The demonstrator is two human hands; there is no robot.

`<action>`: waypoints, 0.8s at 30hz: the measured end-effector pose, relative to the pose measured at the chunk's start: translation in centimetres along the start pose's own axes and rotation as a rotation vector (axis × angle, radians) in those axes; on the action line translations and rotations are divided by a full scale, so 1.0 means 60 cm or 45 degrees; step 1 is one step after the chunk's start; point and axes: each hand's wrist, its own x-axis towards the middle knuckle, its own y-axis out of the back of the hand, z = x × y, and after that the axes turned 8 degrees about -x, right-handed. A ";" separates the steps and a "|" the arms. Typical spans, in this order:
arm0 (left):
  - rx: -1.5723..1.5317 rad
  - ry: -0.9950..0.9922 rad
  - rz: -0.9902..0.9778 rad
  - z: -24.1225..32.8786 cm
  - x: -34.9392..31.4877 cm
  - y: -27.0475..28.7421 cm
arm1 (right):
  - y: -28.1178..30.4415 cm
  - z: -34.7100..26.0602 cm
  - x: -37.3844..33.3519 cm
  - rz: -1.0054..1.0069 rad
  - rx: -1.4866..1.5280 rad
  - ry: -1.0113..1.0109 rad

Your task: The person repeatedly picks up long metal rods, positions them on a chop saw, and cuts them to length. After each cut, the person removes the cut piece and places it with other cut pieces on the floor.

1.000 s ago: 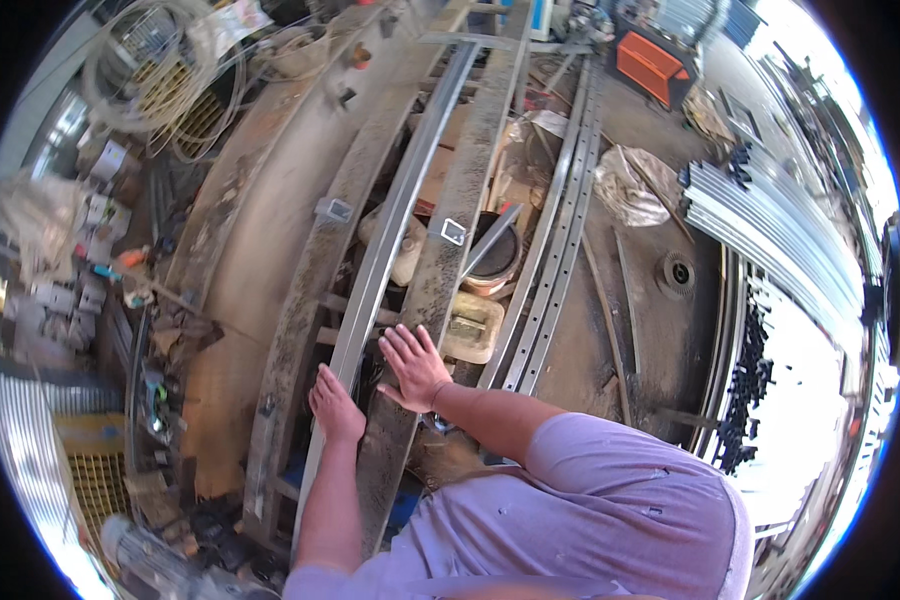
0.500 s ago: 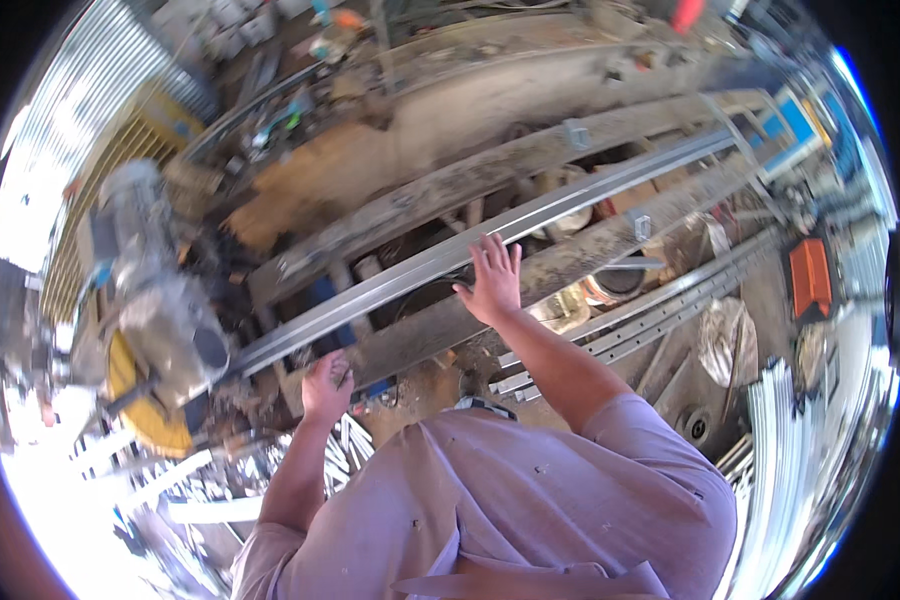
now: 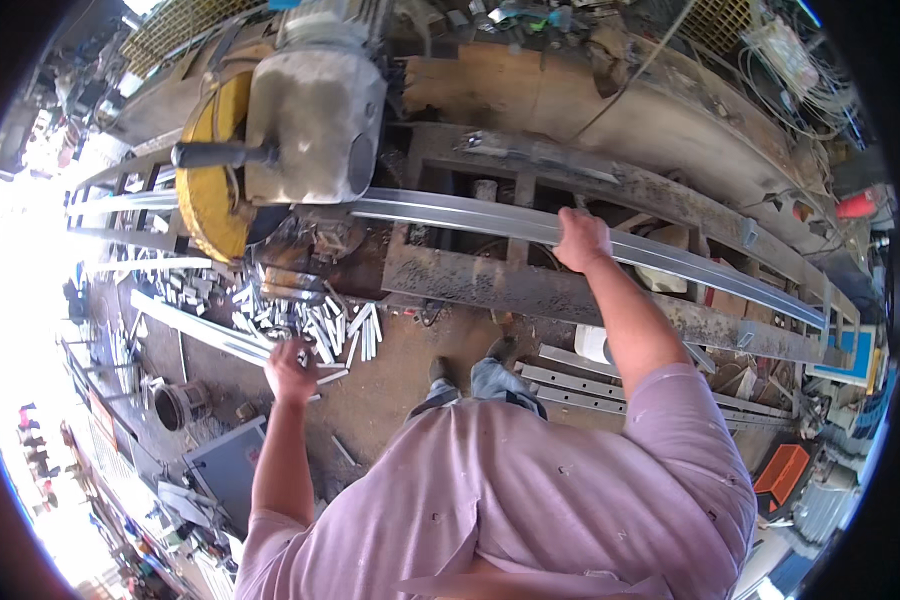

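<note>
While the right hand grips the metal rail, the left hand hangs loosely curled, empty.

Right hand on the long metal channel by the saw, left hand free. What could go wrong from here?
1. The right hand alone grips the long metal channel, which runs under the yellow-guarded saw; held at one point, it may twist or slip on the rusty frame.
2. The left hand hangs free near the pile of cut offcuts; their ends are likely sharp.
3. Offcuts and strips litter the floor by the feet, a likely trip hazard.
</note>
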 end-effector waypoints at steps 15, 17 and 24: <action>0.470 -0.052 -0.733 -0.023 -0.013 -0.159 | 0.000 -0.015 0.010 -0.007 -0.072 -0.041; 0.519 -0.113 -0.688 -0.037 0.004 -0.124 | -0.004 -0.012 0.011 -0.002 -0.079 -0.039; 0.204 -0.282 -0.828 -0.142 0.091 0.028 | -0.011 -0.011 0.014 0.018 -0.087 -0.011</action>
